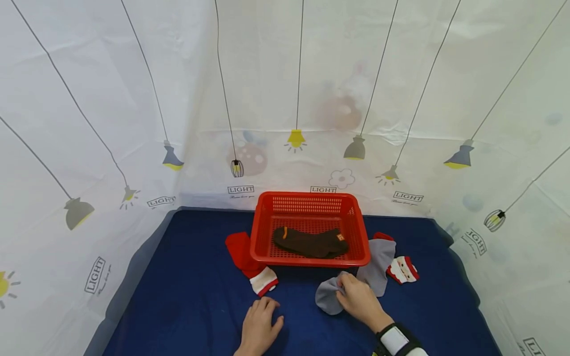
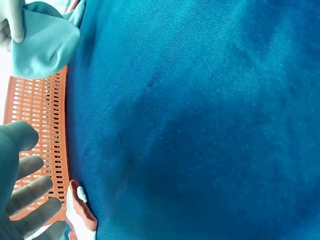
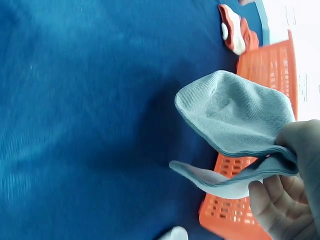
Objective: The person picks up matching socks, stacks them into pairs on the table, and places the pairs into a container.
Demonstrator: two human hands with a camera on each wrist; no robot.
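My right hand (image 1: 361, 300) pinches a grey sock (image 1: 329, 295) between thumb and fingers, in front of the basket. In the right wrist view the grey sock (image 3: 235, 110) hangs in two layers from the grip. A second grey sock (image 1: 378, 264) lies just beyond that hand, along the basket's right side. My left hand (image 1: 260, 325) hovers over the cloth with loosely bent fingers, holding nothing. Nearest to it is a red sock (image 1: 242, 252) with a white, red-edged end. Inside the red basket (image 1: 362, 242) lies a dark brown sock (image 1: 307, 242) with orange marks.
A red-and-white sock with a Santa face (image 1: 403, 270) lies right of the basket, partly covered by the second grey sock. Dark blue cloth (image 1: 187, 296) covers the table. A white sheet printed with lamps (image 1: 276, 74) hangs behind and at both sides.
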